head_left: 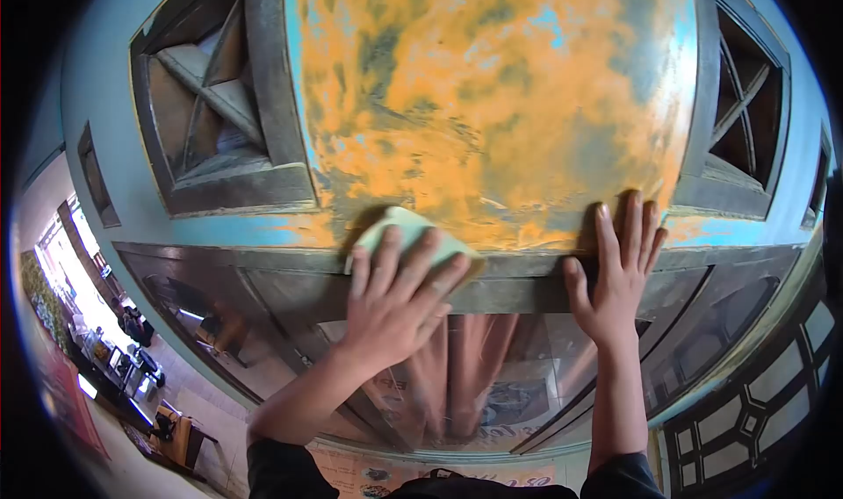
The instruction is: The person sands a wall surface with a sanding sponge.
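A pale green folded sheet that looks like sandpaper (397, 219) lies against the lower edge of the wall panel. My left hand (392, 301) presses it there with fingers spread over it, the thumb at its lower right corner. My right hand (617, 275) is open, its palm and fingers resting on the dark wooden frame and the bottom of the panel, and it holds nothing. The wall panel (492, 104) is patchy orange and grey, with blue paint showing along its sides. The underside of the sheet is hidden.
Wooden vents with crossed slats stand left (211, 95) and right (746, 95) of the panel. Below are glass panes (527, 358) in a dark wooden frame (509, 292), with a curtain behind. A wooden table (180, 437) is far below left; a dark patterned door (751, 415) is lower right.
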Tool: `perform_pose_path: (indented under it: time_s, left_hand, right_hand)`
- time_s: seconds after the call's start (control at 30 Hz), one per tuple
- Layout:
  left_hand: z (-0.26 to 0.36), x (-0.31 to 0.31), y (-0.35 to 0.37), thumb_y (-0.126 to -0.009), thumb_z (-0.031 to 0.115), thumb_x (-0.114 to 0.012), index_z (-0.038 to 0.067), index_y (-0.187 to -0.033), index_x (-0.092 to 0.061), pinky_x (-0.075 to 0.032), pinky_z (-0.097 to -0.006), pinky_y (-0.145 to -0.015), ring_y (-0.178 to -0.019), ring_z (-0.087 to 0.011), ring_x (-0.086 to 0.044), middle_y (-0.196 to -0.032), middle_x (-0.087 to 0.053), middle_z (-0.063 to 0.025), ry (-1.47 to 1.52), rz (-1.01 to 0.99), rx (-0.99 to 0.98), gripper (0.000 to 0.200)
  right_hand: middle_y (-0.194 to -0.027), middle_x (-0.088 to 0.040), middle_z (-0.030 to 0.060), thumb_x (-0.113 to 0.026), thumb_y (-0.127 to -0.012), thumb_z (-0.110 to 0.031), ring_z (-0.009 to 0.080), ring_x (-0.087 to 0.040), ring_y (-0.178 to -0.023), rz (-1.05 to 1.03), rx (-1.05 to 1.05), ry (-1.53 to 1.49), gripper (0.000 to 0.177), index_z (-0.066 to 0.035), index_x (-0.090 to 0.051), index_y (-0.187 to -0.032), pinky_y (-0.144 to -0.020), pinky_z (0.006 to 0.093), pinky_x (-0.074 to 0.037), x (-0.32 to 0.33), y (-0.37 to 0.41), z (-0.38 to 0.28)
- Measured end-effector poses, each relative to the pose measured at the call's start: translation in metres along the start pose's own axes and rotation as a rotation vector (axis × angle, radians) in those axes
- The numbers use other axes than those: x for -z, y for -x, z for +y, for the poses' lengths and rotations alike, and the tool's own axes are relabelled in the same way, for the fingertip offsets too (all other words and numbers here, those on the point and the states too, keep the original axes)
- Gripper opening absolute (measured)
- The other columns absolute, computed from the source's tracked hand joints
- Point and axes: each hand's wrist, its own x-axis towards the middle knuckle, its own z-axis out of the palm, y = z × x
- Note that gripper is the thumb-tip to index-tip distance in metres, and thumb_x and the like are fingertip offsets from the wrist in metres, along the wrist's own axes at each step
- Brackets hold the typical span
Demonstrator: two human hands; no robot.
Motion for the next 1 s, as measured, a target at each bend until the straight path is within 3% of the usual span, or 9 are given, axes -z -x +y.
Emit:
perform_pose_path:
  time_s: [0.13,0.27,0.37,0.5,0.63,0.67,0.77,0.9,1.0]
  left_hand:
    - [-0.070,0.013,0.014,-0.104,0.041,-0.045,0.022,-0.158,-0.041,0.000,-0.0665,-0.120,-0.155,-0.0487,-0.009,-0.169,-0.020,-0.0188,0.018,0.233,0.279,0.057]
    - [-0.078,0.003,0.039,-0.106,0.037,-0.036,0.013,-0.158,-0.039,-0.001,-0.0675,-0.119,-0.154,-0.0502,-0.006,-0.168,-0.016,-0.0234,0.081,0.284,0.418,0.057]
    - [-0.094,0.004,0.050,-0.107,0.057,-0.020,0.015,-0.161,-0.031,-0.001,-0.0649,-0.121,-0.155,-0.0472,-0.005,-0.170,-0.013,-0.0193,-0.025,0.202,0.418,0.069]
    - [-0.122,0.009,0.043,-0.107,0.057,-0.022,0.018,-0.162,-0.030,-0.001,-0.0639,-0.121,-0.155,-0.0469,-0.006,-0.170,-0.014,-0.0166,0.049,0.387,0.568,0.068]
    - [-0.095,-0.006,0.063,-0.108,0.056,-0.026,0.016,-0.162,-0.029,-0.002,-0.0635,-0.121,-0.156,-0.0463,-0.005,-0.170,-0.015,-0.0173,0.057,0.241,0.410,0.067]
    - [-0.108,-0.003,0.062,-0.109,0.051,-0.027,0.012,-0.161,-0.031,-0.002,-0.0627,-0.122,-0.156,-0.0466,-0.006,-0.170,-0.016,-0.0177,0.039,0.280,0.430,0.065]
    - [-0.133,0.007,0.058,-0.109,0.047,-0.026,0.011,-0.159,-0.034,-0.002,-0.0620,-0.122,-0.155,-0.0469,-0.007,-0.170,-0.015,-0.0179,0.102,0.416,0.610,0.062]
    - [-0.091,-0.004,0.064,-0.109,0.041,-0.029,0.008,-0.157,-0.039,-0.003,-0.0637,-0.121,-0.154,-0.0480,-0.012,-0.168,-0.021,-0.0201,0.117,0.306,0.453,0.059]
    - [-0.128,0.005,0.066,-0.108,0.042,-0.030,0.007,-0.156,-0.040,-0.002,-0.0633,-0.121,-0.154,-0.0496,-0.012,-0.167,-0.022,-0.0228,0.127,0.394,0.531,0.061]
  right_hand:
    - [-0.166,-0.022,0.0239,-0.059,-0.096,-0.045,0.0459,-0.010,-0.156,-0.081,-0.035,-0.011,0.066,-0.014,-0.046,-0.152,-0.122,0.0621,-0.003,0.008,0.008,-0.003]
    - [-0.168,-0.017,0.0249,-0.055,-0.099,-0.047,0.0459,-0.007,-0.156,-0.059,-0.085,-0.091,0.067,-0.012,-0.041,-0.155,-0.122,0.0616,-0.002,0.004,0.017,-0.015]
    - [-0.168,-0.016,0.0257,-0.053,-0.100,-0.048,0.0456,-0.006,-0.156,-0.023,-0.089,-0.119,0.069,-0.012,-0.039,-0.156,-0.122,0.0614,-0.002,-0.003,0.024,-0.020]
    - [-0.168,-0.013,0.0266,-0.050,-0.101,-0.051,0.0458,-0.003,-0.156,-0.023,-0.079,-0.053,0.072,-0.010,-0.034,-0.158,-0.121,0.0628,-0.001,-0.013,0.032,-0.016]
    - [-0.168,-0.012,0.0264,-0.050,-0.101,-0.052,0.0462,-0.003,-0.156,-0.012,-0.079,-0.036,0.073,-0.011,-0.031,-0.159,-0.121,0.0629,0.000,-0.019,0.036,-0.016]
    - [-0.170,-0.010,0.0193,-0.045,-0.103,-0.057,0.0406,-0.002,-0.158,-0.004,-0.073,-0.009,0.076,-0.012,-0.027,-0.161,-0.123,0.0604,0.000,-0.020,0.036,-0.017]
    - [-0.171,-0.009,0.0192,-0.044,-0.103,-0.056,0.0404,-0.001,-0.158,0.015,-0.070,-0.012,0.075,-0.012,-0.027,-0.161,-0.123,0.0600,0.000,-0.022,0.034,-0.018]
    - [-0.169,-0.007,0.0245,-0.046,-0.103,-0.055,0.0445,0.001,-0.157,0.023,-0.092,-0.021,0.075,-0.014,-0.024,-0.162,-0.121,0.0630,0.002,-0.026,0.036,-0.021]
    - [-0.169,-0.007,0.0246,-0.047,-0.102,-0.056,0.0444,0.002,-0.157,0.011,-0.093,-0.012,0.078,-0.014,-0.022,-0.163,-0.120,0.0638,0.003,-0.027,0.039,-0.019]
